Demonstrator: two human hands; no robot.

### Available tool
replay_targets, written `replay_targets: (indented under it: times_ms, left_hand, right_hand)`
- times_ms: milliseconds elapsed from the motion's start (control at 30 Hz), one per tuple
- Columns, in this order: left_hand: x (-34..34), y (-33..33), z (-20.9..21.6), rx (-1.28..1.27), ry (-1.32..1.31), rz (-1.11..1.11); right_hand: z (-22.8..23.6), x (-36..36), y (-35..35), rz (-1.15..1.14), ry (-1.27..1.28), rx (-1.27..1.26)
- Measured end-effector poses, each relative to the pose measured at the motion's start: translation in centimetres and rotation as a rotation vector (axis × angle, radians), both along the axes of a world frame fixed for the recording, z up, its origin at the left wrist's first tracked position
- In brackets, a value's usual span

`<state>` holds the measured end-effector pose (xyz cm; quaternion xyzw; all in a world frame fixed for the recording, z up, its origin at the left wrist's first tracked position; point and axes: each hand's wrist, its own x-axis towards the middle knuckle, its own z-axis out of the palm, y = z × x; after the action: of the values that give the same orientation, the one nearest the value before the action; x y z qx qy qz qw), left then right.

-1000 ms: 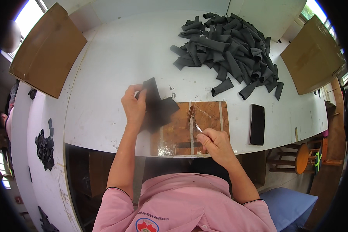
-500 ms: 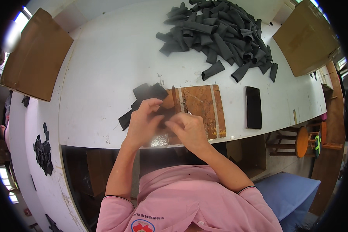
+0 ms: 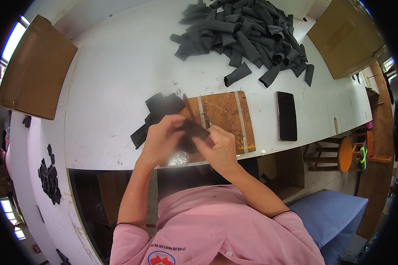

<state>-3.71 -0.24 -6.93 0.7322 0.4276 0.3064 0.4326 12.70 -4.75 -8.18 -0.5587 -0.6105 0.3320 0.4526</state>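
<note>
A small dark fabric piece (image 3: 193, 130) is held between my two hands above the near part of a brown board (image 3: 225, 110). My left hand (image 3: 162, 137) grips its left side with curled fingers. On the right, my right hand (image 3: 217, 146) pinches the piece's other end between thumb and fingers. Several flat black fabric pieces (image 3: 159, 106) lie just beyond my left hand, overlapping the board's left side. A thin upright brown strip (image 3: 188, 106) shows at the board's far left part. Haze blurs the area around my fingers.
A large heap of dark grey fabric tubes (image 3: 252, 35) lies at the far side of the white table (image 3: 106, 88). A black phone (image 3: 287, 116) rests right of the board. Cardboard boxes stand left (image 3: 37, 70) and right (image 3: 347, 39). A wooden stool (image 3: 344, 154) is beyond the right edge.
The dark fabric piece has come up into clearer sight between my hands, stretched toward my right hand. The whole view has shifted slightly.
</note>
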Motion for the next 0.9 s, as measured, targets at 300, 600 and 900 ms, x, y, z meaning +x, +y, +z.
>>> replay_targets:
  times_ms: [300, 600, 900]
  left_hand:
    - [1.7, -1.2, -1.8, 0.105, -0.101, 0.358]
    - [3.3, -0.9, -3.8, -0.004, 0.026, 0.285]
    - [3.0, -2.0, -3.5, -0.361, -0.139, 0.345]
  right_hand:
    - [-0.8, 1.0, -1.0, -0.195, 0.03, 0.158]
    - [-1.3, 2.2, -1.8, -0.151, 0.264, -0.195]
    - [-1.5, 2.7, -1.8, -0.103, 0.667, -0.451]
